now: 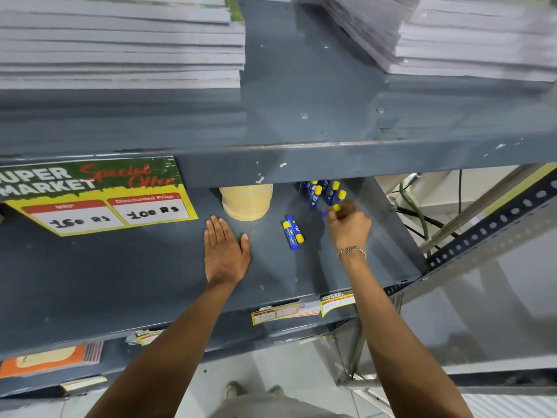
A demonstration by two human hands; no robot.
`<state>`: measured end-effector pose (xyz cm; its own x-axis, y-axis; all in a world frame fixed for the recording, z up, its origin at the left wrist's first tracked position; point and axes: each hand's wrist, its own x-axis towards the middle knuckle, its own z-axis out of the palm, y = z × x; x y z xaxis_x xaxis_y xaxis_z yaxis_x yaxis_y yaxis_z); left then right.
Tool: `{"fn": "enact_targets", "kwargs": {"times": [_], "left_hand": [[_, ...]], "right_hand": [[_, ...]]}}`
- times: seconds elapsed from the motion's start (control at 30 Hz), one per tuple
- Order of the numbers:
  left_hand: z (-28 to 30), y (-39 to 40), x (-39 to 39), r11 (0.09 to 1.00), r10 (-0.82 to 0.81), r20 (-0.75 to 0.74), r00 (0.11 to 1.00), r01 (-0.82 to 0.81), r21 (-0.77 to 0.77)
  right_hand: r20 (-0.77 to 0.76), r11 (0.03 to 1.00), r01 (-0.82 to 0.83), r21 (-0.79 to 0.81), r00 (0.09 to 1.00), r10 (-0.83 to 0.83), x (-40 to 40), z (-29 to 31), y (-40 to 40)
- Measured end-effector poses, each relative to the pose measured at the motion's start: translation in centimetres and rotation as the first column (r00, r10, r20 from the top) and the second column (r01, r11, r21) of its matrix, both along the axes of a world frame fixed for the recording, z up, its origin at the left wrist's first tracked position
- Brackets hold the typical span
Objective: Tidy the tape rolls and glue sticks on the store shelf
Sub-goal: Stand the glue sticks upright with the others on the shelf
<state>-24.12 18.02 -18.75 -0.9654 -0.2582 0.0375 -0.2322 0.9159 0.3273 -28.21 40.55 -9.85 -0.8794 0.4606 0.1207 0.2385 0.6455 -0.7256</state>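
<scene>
The grey metal shelf (pixel 126 276) fills most of the view, with an upper shelf (pixel 316 86) at 12 o'clock carrying stacks of paper (pixel 120 40) at its left and right. A green and yellow price sign (pixel 99 194) hangs from the upper shelf's edge at 10 o'clock. On the lower shelf, a stack of tan tape rolls (pixel 246 202) stands at 12 o'clock from the left hand (pixel 224 251), close to its fingertips. That hand lies flat, palm down on the shelf, fingers together and thumb spread, gripping nothing. The right hand (pixel 349 226), with a bracelet (pixel 351 251) at the wrist, sits at 3 o'clock from the left one, its fingers pinched on a blue glue stick (pixel 330 210) with a yellow cap. Just beyond it, at 11 o'clock, a cluster of glue sticks (pixel 324 193) stands upright near the back of the shelf. Two more sticks (pixel 293 233) lie side by side, touching, between the two hands. Small price labels (pixel 301 310) are stuck on the shelf's front edge at 6 o'clock.
</scene>
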Motion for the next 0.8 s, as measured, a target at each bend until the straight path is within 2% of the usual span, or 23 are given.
{"fn": "enact_targets", "kwargs": {"times": [0.07,0.13,0.33,0.63,0.8], "left_hand": [[0.1,0.0,0.0,1.000,0.001,-0.001,1.000,-0.001,0.003],[0.1,0.0,0.0,1.000,-0.003,0.007,1.000,0.003,0.005],[0.1,0.0,0.0,1.000,-0.003,-0.002,1.000,0.003,0.003],[0.1,0.1,-0.1,1.000,0.008,0.002,1.000,-0.008,0.000],[0.1,0.1,-0.1,1.000,0.012,0.000,1.000,-0.012,0.016]], "right_hand": [[0.022,0.998,-0.041,0.047,0.999,0.040,-1.0,0.4,0.2],[0.117,0.992,-0.078,0.095,0.991,0.066,-1.8,0.0,0.0],[0.216,0.987,-0.152,0.050,0.967,0.138,-2.8,-2.7,-0.4],[0.140,0.985,-0.113,-0.128,0.982,0.131,-3.0,-3.7,-1.0],[0.159,0.983,-0.096,-0.159,0.980,0.122,-2.6,-3.3,-1.1]]}}
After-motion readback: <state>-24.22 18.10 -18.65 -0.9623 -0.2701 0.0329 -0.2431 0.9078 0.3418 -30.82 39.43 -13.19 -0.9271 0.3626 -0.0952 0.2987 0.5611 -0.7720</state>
